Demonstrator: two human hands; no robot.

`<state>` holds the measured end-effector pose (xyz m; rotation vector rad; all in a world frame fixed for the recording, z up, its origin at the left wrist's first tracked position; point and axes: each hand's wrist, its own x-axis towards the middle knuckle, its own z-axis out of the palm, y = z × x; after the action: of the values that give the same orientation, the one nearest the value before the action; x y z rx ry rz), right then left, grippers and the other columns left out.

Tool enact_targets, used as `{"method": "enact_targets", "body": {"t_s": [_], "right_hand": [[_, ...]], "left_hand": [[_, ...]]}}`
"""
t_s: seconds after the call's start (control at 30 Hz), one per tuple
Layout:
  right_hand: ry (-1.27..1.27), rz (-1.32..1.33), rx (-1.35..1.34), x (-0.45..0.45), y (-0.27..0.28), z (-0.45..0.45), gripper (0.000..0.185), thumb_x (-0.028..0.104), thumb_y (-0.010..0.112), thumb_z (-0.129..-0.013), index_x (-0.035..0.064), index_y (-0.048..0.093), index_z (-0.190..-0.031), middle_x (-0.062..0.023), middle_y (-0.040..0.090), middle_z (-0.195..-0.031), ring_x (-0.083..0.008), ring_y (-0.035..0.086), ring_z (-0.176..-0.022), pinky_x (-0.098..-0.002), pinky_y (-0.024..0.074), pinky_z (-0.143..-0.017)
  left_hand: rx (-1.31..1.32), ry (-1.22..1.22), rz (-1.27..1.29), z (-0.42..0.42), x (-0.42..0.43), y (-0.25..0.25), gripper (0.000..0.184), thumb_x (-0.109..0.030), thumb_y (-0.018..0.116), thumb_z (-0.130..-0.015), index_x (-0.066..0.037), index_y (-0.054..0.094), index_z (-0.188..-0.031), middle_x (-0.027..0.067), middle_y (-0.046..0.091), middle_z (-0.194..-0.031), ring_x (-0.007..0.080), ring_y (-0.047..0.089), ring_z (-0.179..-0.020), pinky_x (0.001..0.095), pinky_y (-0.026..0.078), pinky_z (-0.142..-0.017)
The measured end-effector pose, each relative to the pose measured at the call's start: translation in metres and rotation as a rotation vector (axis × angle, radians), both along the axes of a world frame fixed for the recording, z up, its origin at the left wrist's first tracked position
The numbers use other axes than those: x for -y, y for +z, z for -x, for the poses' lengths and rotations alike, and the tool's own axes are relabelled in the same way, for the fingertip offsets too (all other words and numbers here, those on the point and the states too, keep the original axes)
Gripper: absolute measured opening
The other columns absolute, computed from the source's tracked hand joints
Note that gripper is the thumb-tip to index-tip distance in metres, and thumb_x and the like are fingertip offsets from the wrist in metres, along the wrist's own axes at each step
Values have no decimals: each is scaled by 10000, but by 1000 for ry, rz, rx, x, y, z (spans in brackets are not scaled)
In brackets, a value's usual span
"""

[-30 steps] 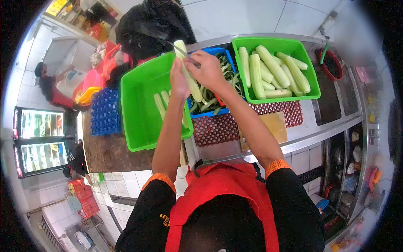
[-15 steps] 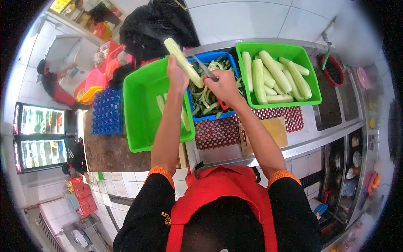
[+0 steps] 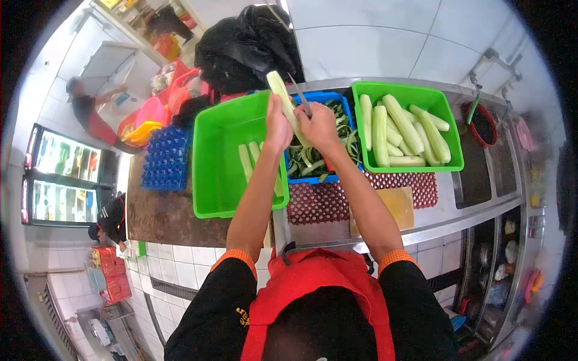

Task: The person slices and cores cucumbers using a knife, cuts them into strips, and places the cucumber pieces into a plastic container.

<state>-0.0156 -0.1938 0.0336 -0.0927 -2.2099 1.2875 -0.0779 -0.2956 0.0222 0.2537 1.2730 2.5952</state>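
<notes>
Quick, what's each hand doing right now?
Left hand: closed around a long, peeled, pale-green vegetable.
Right hand: closed on a thin grey metal knife.

Bright, even indoor light with soft shadows fills a strongly curved fisheye view ringed in black, the display fridge (image 3: 65,174) glowing pale at left, a faint sheen along the steel counter edge (image 3: 457,222), and the right-hand side hazy and smeared.
</notes>
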Motion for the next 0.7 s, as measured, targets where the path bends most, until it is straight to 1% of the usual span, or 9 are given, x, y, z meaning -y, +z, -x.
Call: {"method": "enact_targets", "body": {"t_s": [0.1, 0.17, 0.2, 0.37, 0.43, 0.53, 0.6, 0.63, 0.7], "right_hand": [[-7, -38, -13, -2, 2, -1, 241, 227, 647, -842, -12, 670, -856, -152, 652, -722, -292, 630, -643, -376, 475, -610], [134, 388, 187, -7, 14, -4, 236, 232, 640, -855, -1, 681, -860, -54, 629, -660, -146, 577, -549, -304, 442, -522], [145, 456, 187, -9, 19, -6, 228, 229, 631, -864, 8, 685, -886, 14, 581, -633, -49, 509, -529, -247, 391, -457], [96, 641, 190, -28, 32, 3, 236, 241, 678, -871, 17, 659, -940, -15, 604, -692, -70, 469, -446, -252, 370, -396], [62, 626, 156, -33, 49, 0, 228, 220, 682, -866, 9, 656, -947, -26, 616, -728, -72, 471, -435, -255, 361, -373], [89, 513, 76, -51, 33, 15, 224, 214, 691, -858, 7, 658, -936, -26, 611, -705, -69, 469, -419, -258, 349, -350], [73, 307, 246, -60, 26, 14, 195, 166, 701, -815, 4, 662, -915, -16, 593, -641, -83, 472, -401, -253, 345, -342], [76, 302, 247, -64, 18, 15, 195, 166, 701, -815, 4, 662, -915, -16, 593, -641, -83, 472, -401, -253, 345, -342], [80, -75, 334, -65, 9, 13, 167, 114, 689, -756, -1, 663, -875, -28, 564, -567, -99, 487, -400, -280, 364, -351]], "left_hand": [[40, 46, 64, -4, -2, -2, 501, -329, 357, -1030, -85, 236, -1450, 78, 486, -1059, 172, 506, -885, 349, 460, -831], [58, 15, 36, -6, -1, -3, 561, -347, 370, -1026, -98, 163, -1484, 79, 492, -1056, 163, 508, -851, 342, 466, -793], [83, 13, 95, -16, -2, 8, 559, -372, 368, -1024, -88, 201, -1476, 65, 496, -1030, 150, 501, -813, 316, 465, -740], [50, -20, 321, -18, 3, 2, 600, -447, 353, -1012, -73, 250, -1469, 29, 512, -973, 122, 478, -778, 272, 446, -689], [66, 24, 334, -13, 2, -12, 632, -467, 369, -1002, -72, 230, -1475, 28, 485, -1069, 110, 465, -799, 269, 452, -682], [140, -17, 287, -17, 6, 0, 615, -463, 367, -1002, -104, 221, -1480, 28, 474, -1088, 127, 477, -815, 311, 479, -708], [283, -47, 107, -16, 7, 0, 512, -457, 399, -989, -177, 322, -1411, 65, 517, -871, 211, 537, -742, 386, 470, -663], [283, -44, 102, -15, 8, -1, 512, -457, 399, -989, -177, 322, -1411, 65, 517, -871, 211, 537, -742, 386, 470, -663], [345, -212, -48, -10, 12, 2, 393, -399, 408, -994, -149, 405, -1297, 66, 514, -884, 248, 573, -821, 442, 490, -724]]}}
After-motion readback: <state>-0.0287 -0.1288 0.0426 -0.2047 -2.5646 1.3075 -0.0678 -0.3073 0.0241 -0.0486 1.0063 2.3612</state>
